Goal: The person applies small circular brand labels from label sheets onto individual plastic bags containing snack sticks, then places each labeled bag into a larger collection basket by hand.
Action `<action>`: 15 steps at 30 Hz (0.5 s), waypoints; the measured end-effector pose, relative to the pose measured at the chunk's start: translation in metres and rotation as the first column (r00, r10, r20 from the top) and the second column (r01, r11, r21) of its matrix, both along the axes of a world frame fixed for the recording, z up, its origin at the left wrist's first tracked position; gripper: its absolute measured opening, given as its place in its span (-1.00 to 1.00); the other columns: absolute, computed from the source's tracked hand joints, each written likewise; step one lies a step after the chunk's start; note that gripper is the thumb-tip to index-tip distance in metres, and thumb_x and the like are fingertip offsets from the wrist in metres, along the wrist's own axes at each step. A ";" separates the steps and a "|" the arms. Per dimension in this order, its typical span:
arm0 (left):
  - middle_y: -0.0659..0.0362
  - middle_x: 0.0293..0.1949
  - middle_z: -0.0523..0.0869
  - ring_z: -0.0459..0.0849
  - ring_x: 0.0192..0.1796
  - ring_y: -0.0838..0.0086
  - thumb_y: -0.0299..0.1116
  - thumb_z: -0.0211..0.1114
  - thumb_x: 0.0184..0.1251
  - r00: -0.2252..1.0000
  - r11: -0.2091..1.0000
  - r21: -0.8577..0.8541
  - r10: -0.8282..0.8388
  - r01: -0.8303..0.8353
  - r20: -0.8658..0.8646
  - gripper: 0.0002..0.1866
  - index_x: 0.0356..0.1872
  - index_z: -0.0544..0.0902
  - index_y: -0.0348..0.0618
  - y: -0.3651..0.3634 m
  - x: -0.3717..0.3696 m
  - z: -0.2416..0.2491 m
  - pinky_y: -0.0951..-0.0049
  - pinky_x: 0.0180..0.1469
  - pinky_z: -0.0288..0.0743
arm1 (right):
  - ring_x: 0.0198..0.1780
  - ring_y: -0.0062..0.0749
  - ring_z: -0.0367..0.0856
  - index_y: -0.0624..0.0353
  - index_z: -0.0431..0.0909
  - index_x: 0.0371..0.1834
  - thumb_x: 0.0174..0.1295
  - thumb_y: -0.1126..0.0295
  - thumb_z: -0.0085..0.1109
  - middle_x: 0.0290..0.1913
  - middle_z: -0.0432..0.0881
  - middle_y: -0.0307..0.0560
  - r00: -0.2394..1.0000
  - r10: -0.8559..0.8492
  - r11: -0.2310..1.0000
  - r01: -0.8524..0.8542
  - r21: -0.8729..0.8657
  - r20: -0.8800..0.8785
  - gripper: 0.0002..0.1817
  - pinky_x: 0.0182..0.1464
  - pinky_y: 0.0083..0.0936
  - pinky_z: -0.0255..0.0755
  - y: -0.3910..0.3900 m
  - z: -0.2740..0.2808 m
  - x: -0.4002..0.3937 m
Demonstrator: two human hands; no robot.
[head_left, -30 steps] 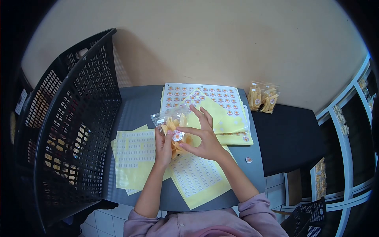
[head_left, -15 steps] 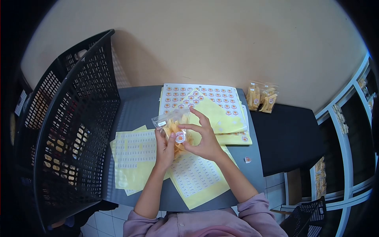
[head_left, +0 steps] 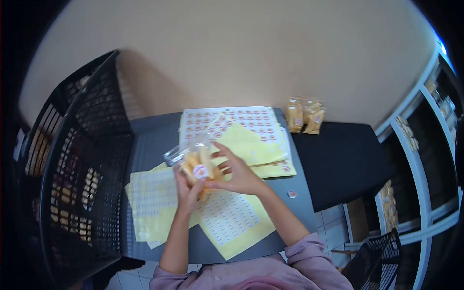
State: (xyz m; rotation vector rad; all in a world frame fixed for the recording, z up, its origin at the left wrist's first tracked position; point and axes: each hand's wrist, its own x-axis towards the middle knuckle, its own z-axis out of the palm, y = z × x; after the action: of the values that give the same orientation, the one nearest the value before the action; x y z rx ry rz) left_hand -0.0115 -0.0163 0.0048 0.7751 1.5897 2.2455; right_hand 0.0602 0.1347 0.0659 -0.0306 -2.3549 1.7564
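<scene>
A clear plastic bag of pale yellow sticks (head_left: 194, 162) is held over the grey table (head_left: 157, 130), with a round sticker on its front. My left hand (head_left: 187, 189) grips the bag's lower left side. At its right side is my right hand (head_left: 237, 170), fingers curved round the edge and thumb against the lower front. Beneath lie sheets of small labels (head_left: 229, 217) on yellow backing. Behind the bag are sheets of round stickers (head_left: 263, 118), partly covered by a yellow backing sheet (head_left: 241, 142).
A tall black crate (head_left: 92, 145) stands at the left. Two filled bags (head_left: 314, 121) lean on the wall above a black surface (head_left: 343, 164). A loose round sticker (head_left: 291, 194) lies near the table's right edge. Metal shelving (head_left: 420, 179) is at the right.
The view has shifted a little. My right hand's fingers, spread by the sticker before, have moved to the bag's right side. The bag is tilted more to the left.
</scene>
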 end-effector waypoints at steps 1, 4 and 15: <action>0.00 0.12 0.23 0.23 0.19 0.32 -0.57 0.12 0.02 0.999 0.999 -0.011 0.035 -0.035 -0.028 -0.25 0.21 -0.10 -0.14 0.001 -0.002 -0.002 0.33 0.20 0.12 | -0.02 -0.27 0.43 0.12 0.15 0.21 -0.23 0.28 0.38 0.06 0.33 0.01 0.999 -0.036 0.999 0.036 0.008 0.000 -0.15 -0.09 -0.45 0.41 0.000 0.000 -0.002; -0.01 0.16 0.21 0.19 0.23 0.31 -0.44 0.17 0.04 0.998 0.994 0.097 -0.038 0.042 -0.044 -0.20 0.25 -0.14 -0.11 0.004 0.006 0.015 0.30 0.21 0.09 | -0.17 -0.38 0.50 0.22 0.19 0.16 -0.22 0.22 0.40 -0.06 0.45 -0.05 0.998 0.056 0.997 -0.057 0.055 0.028 -0.17 -0.18 -0.53 0.43 0.010 0.002 0.002; -0.02 0.12 0.28 0.32 0.10 0.33 -0.37 0.02 0.17 0.989 0.991 0.021 0.134 -0.133 -0.065 -0.41 0.21 0.01 -0.18 0.006 0.001 0.017 0.40 0.03 0.33 | -0.11 -0.43 0.49 0.40 0.21 0.11 -0.07 0.56 0.26 -0.06 0.40 -0.03 0.517 -0.766 0.638 0.681 -0.359 -0.382 -0.38 -0.09 -0.59 0.42 0.222 -0.015 0.061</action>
State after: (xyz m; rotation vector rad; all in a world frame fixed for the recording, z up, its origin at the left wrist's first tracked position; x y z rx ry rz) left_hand -0.0104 -0.0102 0.0221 0.7762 1.7024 2.3508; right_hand 0.1217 0.3565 0.0507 -0.4640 -1.4528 1.2851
